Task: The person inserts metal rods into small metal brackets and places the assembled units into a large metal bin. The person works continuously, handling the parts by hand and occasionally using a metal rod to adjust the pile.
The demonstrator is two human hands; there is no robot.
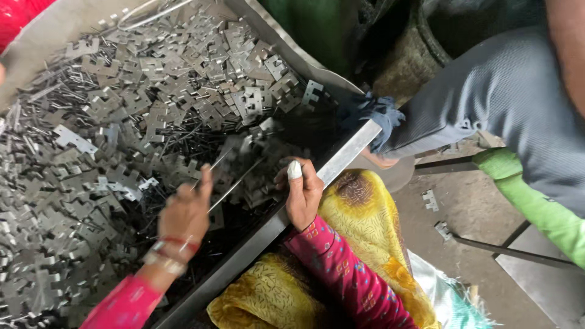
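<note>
Stamped metal plates are heaped with thin rods across a grey tray. One thin rod is pinched between the left hand and the right hand, whose fingers are closed on its ends. A yellow cloth is seen beneath the right forearm.

Pink sleeves, bangles, taped finger.
</note>
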